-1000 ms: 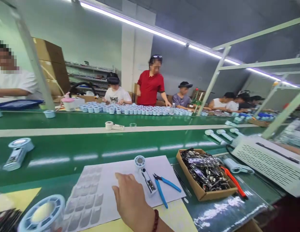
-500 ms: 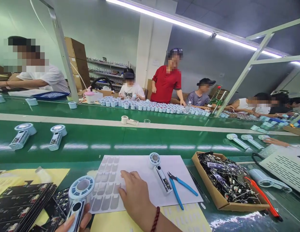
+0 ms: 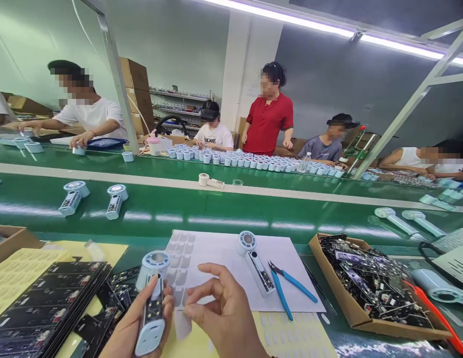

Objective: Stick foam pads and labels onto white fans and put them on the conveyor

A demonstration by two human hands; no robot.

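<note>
The left hand (image 3: 132,325) has its grip closed around the handle of a light-blue fan unit (image 3: 152,298), thumb pressed along its front. The unit is held above the surface (image 3: 350,325), just left of the white sheet (image 3: 212,248), its round head up and its handle end toward the camera. Small components show on the dark board in the handle.

The right hand (image 3: 231,315) is over the near edge of the white sheet. Its grip is narrow, thumb and index finger nearly together at a pale film piece (image 3: 182,325); it seems to be pinched there, though the fingertips hide the contact.

On the white sheet, grey film patches (image 3: 184,248) lie in rows at the left, with a second fan unit (image 3: 258,271) and blue-handled cutters (image 3: 279,291) at the right. A yellow sheet (image 3: 306,343) shows beyond its near edge. Left of the white sheet is a stack of black circuit boards (image 3: 45,303); right of it, a cardboard tray (image 3: 339,293) full of loose boards (image 3: 373,281) has an orange-handled tool (image 3: 436,308) along its right side.

Past the white sheet's far side, two more fan units (image 3: 115,201) rest on the green belt (image 3: 201,211), to the left. Farther across, a person in red (image 3: 269,124) stands behind rows of light-blue cups (image 3: 249,161).
</note>
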